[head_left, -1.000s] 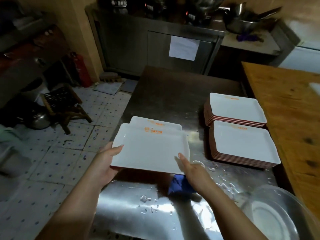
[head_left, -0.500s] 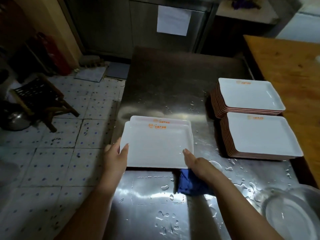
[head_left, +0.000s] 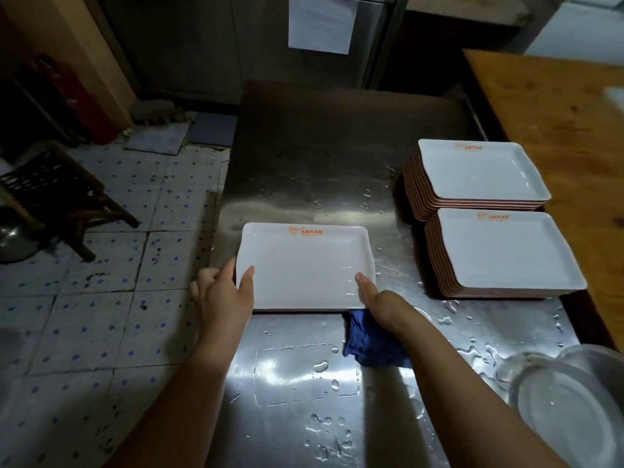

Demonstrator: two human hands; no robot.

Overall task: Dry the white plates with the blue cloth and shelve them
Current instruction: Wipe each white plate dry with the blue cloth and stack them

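Note:
A white rectangular plate (head_left: 305, 265) with an orange logo lies flat on the wet steel table (head_left: 337, 146), squared on top of another plate that is now hidden under it. My left hand (head_left: 223, 292) grips its near left corner, thumb on the top face. My right hand (head_left: 378, 300) holds the near right corner, thumb on the rim, with the blue cloth (head_left: 371, 342) bunched under the palm. Two stacks of white plates stand at the right: a far stack (head_left: 479, 170) and a near stack (head_left: 506, 251).
Water drops and puddles cover the near part of the table. A metal basin (head_left: 570, 403) sits at the lower right corner. A wooden table (head_left: 557, 113) runs along the right. The tiled floor (head_left: 101, 282) with a dark stool (head_left: 57, 194) lies to the left.
The plate in both hands came down from above the table and now rests flat on the lower plate, covering it. The view tilted down and closer.

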